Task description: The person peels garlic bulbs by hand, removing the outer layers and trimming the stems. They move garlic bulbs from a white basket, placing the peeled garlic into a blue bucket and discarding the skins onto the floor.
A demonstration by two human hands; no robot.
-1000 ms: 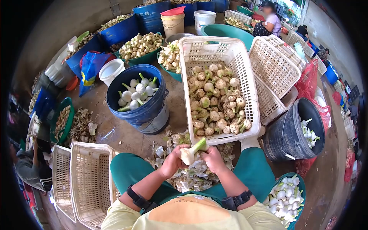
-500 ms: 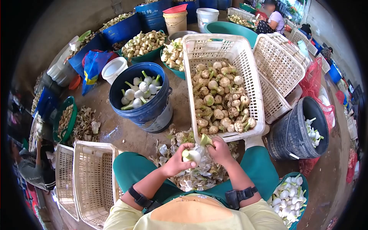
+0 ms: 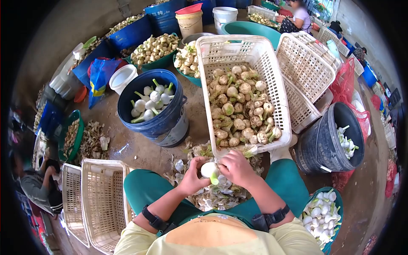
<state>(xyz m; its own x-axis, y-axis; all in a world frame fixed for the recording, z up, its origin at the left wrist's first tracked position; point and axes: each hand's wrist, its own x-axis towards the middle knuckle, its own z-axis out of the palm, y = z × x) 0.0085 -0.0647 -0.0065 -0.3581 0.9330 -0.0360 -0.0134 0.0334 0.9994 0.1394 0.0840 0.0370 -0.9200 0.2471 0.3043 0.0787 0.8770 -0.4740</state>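
Note:
A peeled white bulb (image 3: 209,170) with a short green stem pointing down sits in my left hand (image 3: 192,175), whose fingers wrap round its left side. My right hand (image 3: 236,168) is closed close to the bulb's right side; whatever its fingers pinch is too small to make out. Just beyond my hands stands a white crate (image 3: 287,123) of unpeeled, brownish bulbs (image 3: 240,106). Loose peels (image 3: 221,193) lie between my knees, below my hands.
A blue bucket (image 3: 172,123) of white bulbs stands front left, a dark bucket (image 3: 312,144) at right. A green basin (image 3: 338,208) of white bulbs is by my right leg. Empty crates (image 3: 104,204) stand left. Co-workers sit at far left (image 3: 36,182) and back right (image 3: 301,19).
The bulb in my left hand has turned so its green stem points down. The green leafy piece at my right hand has left its fingers, which have moved nearer the bulb.

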